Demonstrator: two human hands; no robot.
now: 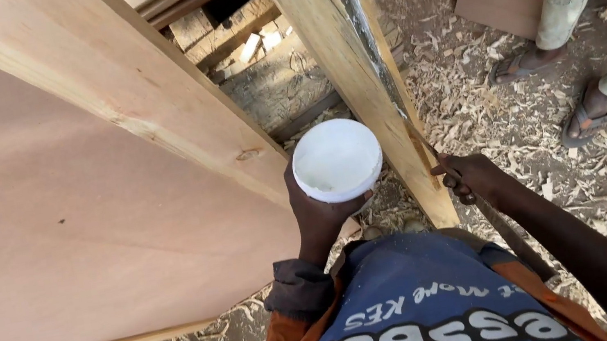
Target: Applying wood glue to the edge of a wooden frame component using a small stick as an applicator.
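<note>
keep the tub (337,160) level, left hand (317,214) clamped round it just beside the plank (351,62); draw the stick (426,150), pinched in the right hand (469,176), evenly along the plank's edge (glue streak visible there); mind the bystander's feet (547,90) nearby

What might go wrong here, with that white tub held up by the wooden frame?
The white tub sits open in the left hand, so its white contents may spill onto the plywood panel. The right hand works a thin tool against the timber post's edge; a slip could scrape the fingers.
</note>
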